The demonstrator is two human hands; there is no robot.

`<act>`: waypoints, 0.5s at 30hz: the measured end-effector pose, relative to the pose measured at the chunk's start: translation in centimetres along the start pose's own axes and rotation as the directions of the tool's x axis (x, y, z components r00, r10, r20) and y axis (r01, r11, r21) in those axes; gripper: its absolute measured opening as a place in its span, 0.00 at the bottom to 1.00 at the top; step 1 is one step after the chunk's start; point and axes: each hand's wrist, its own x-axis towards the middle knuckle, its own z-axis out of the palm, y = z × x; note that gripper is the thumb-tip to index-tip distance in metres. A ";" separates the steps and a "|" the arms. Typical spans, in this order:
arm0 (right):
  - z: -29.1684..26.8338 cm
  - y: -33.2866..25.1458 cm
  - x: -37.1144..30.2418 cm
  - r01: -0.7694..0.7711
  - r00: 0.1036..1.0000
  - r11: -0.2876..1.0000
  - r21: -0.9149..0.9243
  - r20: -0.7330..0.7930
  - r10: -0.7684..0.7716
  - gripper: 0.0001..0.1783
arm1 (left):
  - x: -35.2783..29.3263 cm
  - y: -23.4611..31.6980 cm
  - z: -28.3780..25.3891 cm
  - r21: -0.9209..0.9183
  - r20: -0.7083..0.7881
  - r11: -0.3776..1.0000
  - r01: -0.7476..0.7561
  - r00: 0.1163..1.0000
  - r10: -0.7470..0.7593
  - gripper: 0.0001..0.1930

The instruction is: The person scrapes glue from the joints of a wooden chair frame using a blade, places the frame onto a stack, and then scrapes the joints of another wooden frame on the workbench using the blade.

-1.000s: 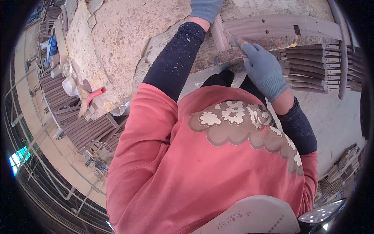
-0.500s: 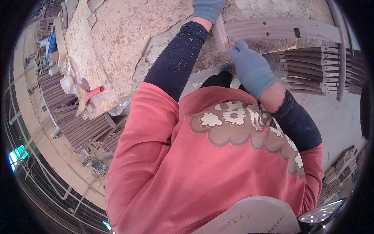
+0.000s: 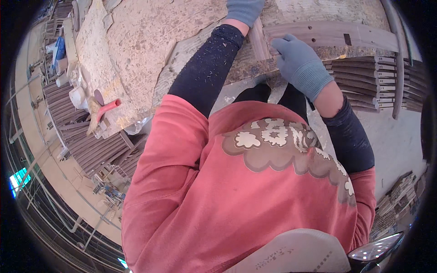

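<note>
Wooden frame (image 3: 330, 34) lies on our bench (image 3: 145, 41). Our left hand (image 3: 246, 11) is at its short piece (image 3: 259, 43), fingers cropped, grip unclear; our right hand (image 3: 300, 63) curls half-closed at the frame's edge, and we cannot tell if it holds anything. Stacked slats (image 3: 355, 83) sit beside the bench.

Left hand (image 3: 246, 10) is up at top center, partly cut off, left arm (image 3: 200, 73) reaching up. Right hand (image 3: 300, 61)'s upper right, fingers (image 3: 286, 44) curled.
</note>
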 end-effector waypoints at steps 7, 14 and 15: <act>-0.1 1.5 -1.5 0.070 0.992 0.998 0.002 0.109 -0.070 0.13 | 0.0 -0.2 -0.2 -0.008 0.046 1.000 0.028 0.999 -0.028 0.16; -1.0 4.3 -3.8 0.128 0.983 0.967 0.219 0.100 -0.153 0.18 | 0.0 -0.2 -0.2 0.007 0.043 0.999 0.040 0.998 -0.040 0.15; -1.3 4.9 -3.5 0.150 0.979 0.966 0.213 0.108 -0.176 0.18 | 0.0 -0.1 -0.2 0.001 0.010 1.000 0.005 1.000 -0.005 0.15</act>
